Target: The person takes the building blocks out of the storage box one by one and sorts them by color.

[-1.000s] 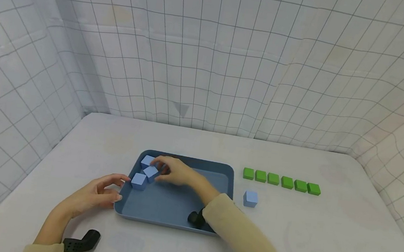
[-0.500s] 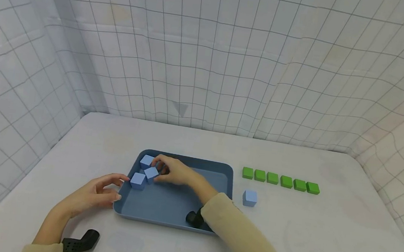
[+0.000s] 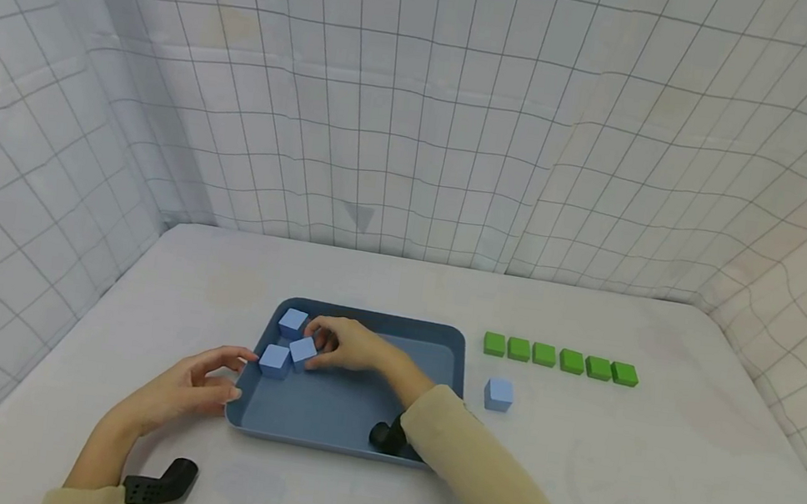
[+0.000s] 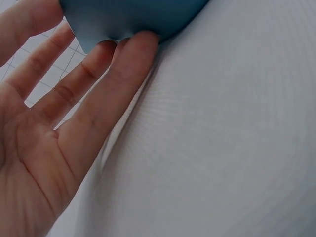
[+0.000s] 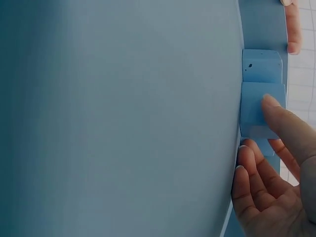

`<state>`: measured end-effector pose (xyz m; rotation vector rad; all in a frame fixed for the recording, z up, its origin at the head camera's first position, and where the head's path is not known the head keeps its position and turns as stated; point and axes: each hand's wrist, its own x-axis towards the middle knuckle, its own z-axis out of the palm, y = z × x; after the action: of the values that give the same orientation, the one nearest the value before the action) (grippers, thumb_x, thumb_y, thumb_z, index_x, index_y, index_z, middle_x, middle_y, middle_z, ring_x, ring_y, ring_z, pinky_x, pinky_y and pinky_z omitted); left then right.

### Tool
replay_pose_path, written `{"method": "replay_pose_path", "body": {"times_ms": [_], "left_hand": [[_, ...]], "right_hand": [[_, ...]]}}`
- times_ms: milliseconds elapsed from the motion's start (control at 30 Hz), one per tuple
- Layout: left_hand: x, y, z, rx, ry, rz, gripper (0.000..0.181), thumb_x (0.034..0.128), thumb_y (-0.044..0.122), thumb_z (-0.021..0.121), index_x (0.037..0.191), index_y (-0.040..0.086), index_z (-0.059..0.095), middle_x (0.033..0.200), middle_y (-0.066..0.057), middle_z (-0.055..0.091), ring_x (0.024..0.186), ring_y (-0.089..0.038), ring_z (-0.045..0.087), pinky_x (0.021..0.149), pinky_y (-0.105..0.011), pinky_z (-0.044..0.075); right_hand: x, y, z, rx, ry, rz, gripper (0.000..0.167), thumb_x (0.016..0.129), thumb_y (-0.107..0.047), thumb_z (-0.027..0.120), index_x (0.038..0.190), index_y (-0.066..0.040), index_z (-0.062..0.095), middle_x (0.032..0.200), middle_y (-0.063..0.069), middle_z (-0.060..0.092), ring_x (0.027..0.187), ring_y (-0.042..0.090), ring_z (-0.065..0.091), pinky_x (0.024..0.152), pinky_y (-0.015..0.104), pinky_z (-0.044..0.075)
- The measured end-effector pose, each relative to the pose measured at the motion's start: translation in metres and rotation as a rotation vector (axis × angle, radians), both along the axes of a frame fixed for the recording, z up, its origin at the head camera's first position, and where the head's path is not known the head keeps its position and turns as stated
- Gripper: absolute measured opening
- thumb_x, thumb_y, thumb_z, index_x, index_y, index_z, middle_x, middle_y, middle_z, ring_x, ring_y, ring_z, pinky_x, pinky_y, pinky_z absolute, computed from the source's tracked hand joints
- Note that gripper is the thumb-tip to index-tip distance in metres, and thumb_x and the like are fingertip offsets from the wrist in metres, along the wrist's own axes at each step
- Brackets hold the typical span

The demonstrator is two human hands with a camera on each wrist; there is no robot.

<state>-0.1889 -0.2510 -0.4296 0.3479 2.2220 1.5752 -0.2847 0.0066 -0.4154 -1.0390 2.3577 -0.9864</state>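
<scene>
The left hand [image 3: 183, 386] grips nothing, its fingers loosely spread against the tray [image 3: 337, 425]. Inside, the right hand [image 3: 353, 343] pinches a slanted blue cube [image 3: 302, 351] between thumb and fingers, beside a nearer cube [image 3: 274, 361] — apparently a placing step. Next likely calls for squaring it before release. Green blocks [image 3: 545, 354] line the worktop [image 3: 650, 459].

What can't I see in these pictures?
Head view: the near right corner of the tray, hidden by the right sleeve.
Left wrist view: most of the tray, cut off by the top edge.
Right wrist view: most of the back cube, behind the held cube; the front cube's dark marks, too small.
</scene>
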Motion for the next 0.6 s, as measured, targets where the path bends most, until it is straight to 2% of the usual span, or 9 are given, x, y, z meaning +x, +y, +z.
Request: {"method": "replay_pose_path", "body": {"times_ms": [600], "left_hand": [[-0.0011,-0.0009,0.0008,0.014,0.007,-0.019,0.05,0.0901,0.014,0.055,0.134,0.002,0.034,0.127,-0.027,0.033,0.09,-0.016,0.06,0.074,-0.033,0.05]], "right_hand": [[-0.0019,0.0072,0.0031,-0.08,-0.004,-0.042,0.038,0.077,-0.013,0.073,0.112,-0.008,0.061,0.087,0.002,0.056,0.073,0.007,0.051,0.066,0.017,0.042]]}}
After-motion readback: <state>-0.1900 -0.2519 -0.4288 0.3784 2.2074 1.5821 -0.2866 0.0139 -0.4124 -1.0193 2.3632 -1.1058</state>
